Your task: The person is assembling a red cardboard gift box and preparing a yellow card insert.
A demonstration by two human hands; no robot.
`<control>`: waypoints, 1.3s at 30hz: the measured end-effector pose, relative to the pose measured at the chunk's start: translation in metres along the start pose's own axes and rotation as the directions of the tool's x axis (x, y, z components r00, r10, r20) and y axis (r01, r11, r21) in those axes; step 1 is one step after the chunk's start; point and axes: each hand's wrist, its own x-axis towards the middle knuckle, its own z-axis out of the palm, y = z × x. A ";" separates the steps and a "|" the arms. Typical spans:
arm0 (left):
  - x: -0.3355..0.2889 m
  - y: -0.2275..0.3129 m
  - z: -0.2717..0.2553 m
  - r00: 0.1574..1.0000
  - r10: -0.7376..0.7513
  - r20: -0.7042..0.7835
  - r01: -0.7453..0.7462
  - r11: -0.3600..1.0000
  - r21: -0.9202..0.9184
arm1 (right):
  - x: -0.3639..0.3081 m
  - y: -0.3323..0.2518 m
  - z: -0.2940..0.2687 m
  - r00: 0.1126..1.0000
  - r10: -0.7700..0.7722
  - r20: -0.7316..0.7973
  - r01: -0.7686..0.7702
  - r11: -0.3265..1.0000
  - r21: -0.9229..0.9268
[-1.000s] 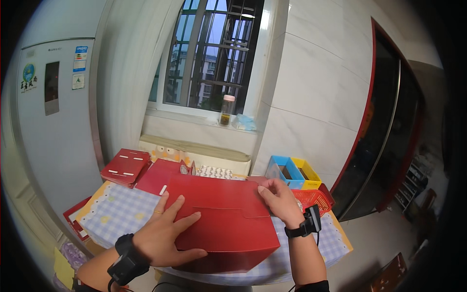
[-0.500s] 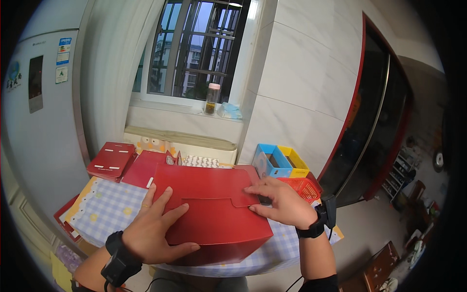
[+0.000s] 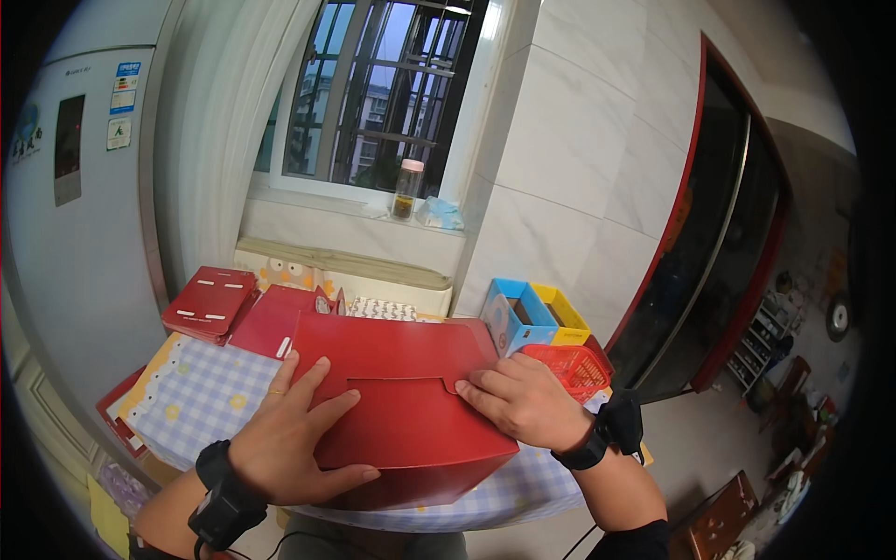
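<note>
"Red cardboard box (image 3: 411, 425), head view: where?"

"Low centre, on the blue-and-white checked tablecloth (image 3: 210, 387), right in front of the wearer. Cut slit (image 3: 397, 379) across its top, curving at the right end."

"Left hand (image 3: 294, 443)?"

"Palm down over the box's left part, fingers spread wide, thumb stretched out near the front edge. Flat contact, no grasp."

"Right hand (image 3: 527, 397)?"

"On the box's right part, fingers bent and close together, tips at the slit's curved end. Can't tell if they pinch the card or just press it."

"Neighbours, quick."

"Red plastic basket (image 3: 571, 366) just beyond the right hand. Blue open-topped box (image 3: 519, 327) and yellow open-topped box (image 3: 566, 322) side by side behind that. Stack of flat dark-red card (image 3: 210, 303) at the table's far left."

"Windowsill?"

"Clear bottle (image 3: 406, 194) with a pink cap, upright, pale-blue soft packet (image 3: 440, 214) just right of it."

"Wrists?"

"Black strapped device on each."
</note>
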 end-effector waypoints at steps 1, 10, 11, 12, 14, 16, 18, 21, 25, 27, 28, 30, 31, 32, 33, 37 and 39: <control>0.000 0.000 -0.001 1.000 0.004 0.005 -0.004 1.000 -0.012 | 0.000 0.001 0.001 1.000 -0.001 -0.001 0.001 1.000 0.002; 0.000 -0.005 -0.003 0.992 0.125 0.017 -0.126 0.988 0.090 | 0.000 0.003 0.000 0.999 0.017 0.036 -0.019 0.999 0.036; 0.000 -0.005 -0.003 0.992 0.126 0.029 -0.128 0.989 0.079 | 0.000 0.003 -0.001 0.998 0.016 0.053 -0.019 0.999 0.038; 0.000 -0.005 -0.003 0.992 0.125 0.029 -0.127 0.989 0.080 | 0.001 0.003 -0.001 0.998 0.015 0.069 -0.017 0.999 0.040; 0.000 -0.005 -0.004 0.992 0.122 0.036 -0.124 0.990 0.065 | 0.003 0.002 -0.004 0.996 0.006 0.093 -0.010 0.999 0.041; 0.000 -0.005 -0.004 0.992 0.121 0.037 -0.123 0.990 0.069 | 0.004 0.002 -0.004 0.993 0.000 0.118 -0.005 0.999 0.040; 0.001 -0.005 -0.004 0.992 0.119 0.038 -0.122 0.990 0.072 | 0.004 0.002 -0.004 0.989 -0.006 0.147 0.000 0.999 0.037; 0.001 -0.005 -0.003 0.992 0.124 0.037 -0.127 0.989 0.078 | 0.005 0.003 -0.002 0.988 -0.011 0.154 0.007 1.000 0.027; 0.000 -0.006 -0.004 0.991 0.127 0.044 -0.130 0.989 0.065 | 0.005 0.003 -0.001 0.987 0.014 0.161 -0.017 1.000 0.020; 0.000 -0.006 -0.004 0.990 0.134 0.046 -0.137 0.989 0.052 | 0.006 0.002 -0.003 0.984 0.001 0.180 -0.002 1.000 0.004; -0.001 -0.006 -0.005 0.989 0.134 0.053 -0.137 0.989 0.055 | 0.006 0.002 -0.002 0.984 0.003 0.179 -0.003 1.000 0.002; -0.002 -0.006 -0.005 0.989 0.134 0.061 -0.138 0.989 0.058 | 0.007 0.001 -0.001 0.979 -0.019 0.205 0.022 1.000 -0.015; -0.002 -0.006 -0.004 0.990 0.132 0.052 -0.134 0.990 0.042 | 0.007 0.000 -0.001 0.978 -0.019 0.206 0.023 1.000 -0.014; -0.002 -0.006 -0.004 0.991 0.129 0.042 -0.131 0.991 0.027 | 0.008 -0.001 -0.001 0.976 -0.010 0.220 0.012 1.000 -0.006; -0.002 -0.006 -0.004 0.991 0.130 0.041 -0.131 0.991 0.027 | 0.008 -0.001 -0.001 0.973 -0.002 0.232 0.002 1.000 0.000; -0.003 -0.008 -0.002 0.992 0.125 0.019 -0.125 0.992 0.031 | -0.002 0.010 0.000 0.971 0.095 0.220 -0.150 0.956 0.251; -0.003 -0.009 -0.002 0.993 0.117 0.007 -0.117 0.993 0.024 | -0.013 0.013 0.011 0.920 0.329 0.212 -0.386 0.676 0.628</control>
